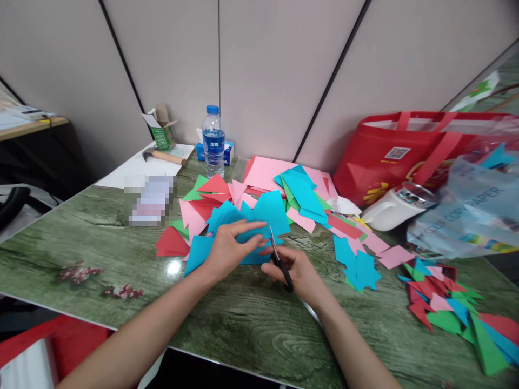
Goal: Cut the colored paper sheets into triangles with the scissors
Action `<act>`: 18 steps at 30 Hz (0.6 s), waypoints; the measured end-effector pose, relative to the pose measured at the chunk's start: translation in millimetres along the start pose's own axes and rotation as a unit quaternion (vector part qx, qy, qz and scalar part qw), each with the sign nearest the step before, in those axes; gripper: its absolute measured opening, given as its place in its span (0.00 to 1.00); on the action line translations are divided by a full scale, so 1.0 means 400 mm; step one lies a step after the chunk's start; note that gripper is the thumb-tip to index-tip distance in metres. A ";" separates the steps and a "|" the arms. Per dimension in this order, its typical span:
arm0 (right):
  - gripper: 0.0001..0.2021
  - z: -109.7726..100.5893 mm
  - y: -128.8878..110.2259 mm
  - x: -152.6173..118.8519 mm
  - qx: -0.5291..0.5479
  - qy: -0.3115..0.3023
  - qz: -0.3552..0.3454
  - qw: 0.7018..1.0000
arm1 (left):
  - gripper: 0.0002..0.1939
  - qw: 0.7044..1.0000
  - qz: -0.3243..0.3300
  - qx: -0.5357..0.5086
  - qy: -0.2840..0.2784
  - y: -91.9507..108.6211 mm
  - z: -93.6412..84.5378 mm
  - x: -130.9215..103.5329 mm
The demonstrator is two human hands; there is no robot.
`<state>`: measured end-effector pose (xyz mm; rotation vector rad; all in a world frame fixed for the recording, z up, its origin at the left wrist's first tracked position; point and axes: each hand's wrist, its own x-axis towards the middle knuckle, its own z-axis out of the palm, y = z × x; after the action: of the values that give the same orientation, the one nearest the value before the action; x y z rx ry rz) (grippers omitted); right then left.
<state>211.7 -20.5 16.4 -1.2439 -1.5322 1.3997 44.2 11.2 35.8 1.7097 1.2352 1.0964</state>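
Observation:
My right hand [297,270] grips a pair of scissors [279,262] with black handles, the fingers curled round them. Their blades point away from me, next to the cut blue paper [267,208]. Over that same paper lies my left hand [232,246], its thumb and fingers stretched out and apart. Part of the blue sheet is hidden under this hand. Red, pink and green paper pieces [192,216] lie just beyond and to the left of it.
Behind stand a water bottle [213,143], a tissue box [229,154] and a hammer [166,156]. To the right are a red bag [365,156], a white mug [383,210], a plastic paper bag [462,216] and a pile of coloured scraps [446,300]. Pink sheets [267,173] lie by the wall.

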 end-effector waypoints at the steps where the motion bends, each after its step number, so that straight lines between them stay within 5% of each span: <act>1: 0.18 0.001 -0.001 0.000 0.001 0.002 0.001 1.000 | 0.14 1.000 0.001 0.001 0.000 -0.001 0.000 -0.001; 18: 0.20 0.006 0.008 0.003 0.026 0.013 0.021 0.999 | 0.13 0.999 -0.005 -0.048 -0.015 0.008 0.002 -0.003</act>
<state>209.7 -20.4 12.6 -1.2648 -1.4501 1.4364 45.9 9.1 37.9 1.6401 1.1533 1.1028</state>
